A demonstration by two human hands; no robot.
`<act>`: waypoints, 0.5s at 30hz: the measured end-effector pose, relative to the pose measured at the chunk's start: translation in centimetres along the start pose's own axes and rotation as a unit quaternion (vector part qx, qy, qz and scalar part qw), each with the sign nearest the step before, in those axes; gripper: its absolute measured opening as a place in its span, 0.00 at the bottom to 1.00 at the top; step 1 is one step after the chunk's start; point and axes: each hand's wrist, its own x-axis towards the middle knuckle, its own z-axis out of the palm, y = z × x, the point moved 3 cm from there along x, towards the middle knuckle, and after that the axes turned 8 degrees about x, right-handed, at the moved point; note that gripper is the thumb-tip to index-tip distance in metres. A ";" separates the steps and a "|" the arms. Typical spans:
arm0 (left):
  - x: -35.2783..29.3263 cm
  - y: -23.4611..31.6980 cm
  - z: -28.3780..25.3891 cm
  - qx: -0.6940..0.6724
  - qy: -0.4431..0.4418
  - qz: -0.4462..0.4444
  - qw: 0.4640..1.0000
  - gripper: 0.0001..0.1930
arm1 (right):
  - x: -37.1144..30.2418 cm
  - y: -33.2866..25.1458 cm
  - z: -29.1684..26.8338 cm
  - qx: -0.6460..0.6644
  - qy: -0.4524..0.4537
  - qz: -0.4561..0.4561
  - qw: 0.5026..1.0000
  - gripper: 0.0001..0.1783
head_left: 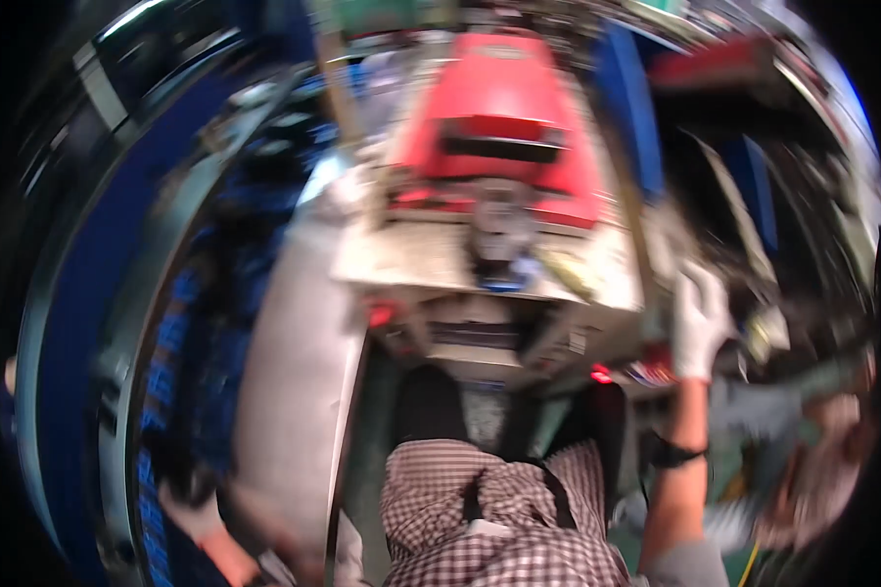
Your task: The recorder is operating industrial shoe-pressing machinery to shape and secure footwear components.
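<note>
At the lower left, my gloved left hand (194, 511) reaches over a conveyor or rack with blue parts (157, 391). A dark rounded object (178, 468) is against its fingers; motion blur hides its kind. My right hand (703, 318), in a white glove, is beside the right edge of the machine bench, its fingers stretched forward and slightly apart, with nothing visible in them. Ahead of me stands a red machine (504, 88) with a dark metal fixture (501, 230) at its front. A yellowish piece (568, 272) lies right of the fixture.
A long pale grey surface (294, 362) runs along my left. The machine sits on a pale bench (372, 256) with a red light or button (382, 313) below. Blue panels (631, 108) and dark bins stand at the right. Another person (822, 470) is blurred at the lower right.
</note>
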 end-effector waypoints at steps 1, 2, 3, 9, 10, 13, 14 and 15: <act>-2.4 0.8 3.1 0.019 -0.054 -0.055 0.997 0.23 | -0.1 -1.4 0.2 0.077 0.026 -0.006 0.997 0.11; -3.3 0.7 7.2 -0.006 -0.055 -0.058 0.997 0.31 | -0.6 -3.0 0.3 0.141 0.051 -0.023 0.988 0.11; -4.4 0.8 11.3 -0.089 -0.101 -0.082 0.987 0.42 | -1.5 -5.0 0.5 0.178 0.031 -0.030 0.983 0.11; -14.7 2.1 34.4 -0.172 -0.435 -0.161 0.869 0.47 | -6.3 -17.4 2.0 0.464 -0.316 -0.172 0.809 0.33; -16.8 1.4 37.5 -0.127 -0.472 -0.063 0.870 0.51 | -6.8 -18.4 1.6 0.451 -0.383 -0.165 0.790 0.46; -22.1 -0.7 45.0 -0.114 -0.494 -0.066 0.859 0.53 | -6.6 -19.4 -0.1 0.512 -0.467 -0.040 0.720 0.66; -22.9 -1.0 47.3 -0.102 -0.512 -0.110 0.846 0.55 | -6.1 -19.4 -1.0 0.539 -0.454 0.006 0.709 0.70; -23.7 -1.3 49.5 -0.048 -0.535 -0.128 0.834 0.57 | -5.1 -18.1 -2.7 0.631 -0.408 0.110 0.651 0.71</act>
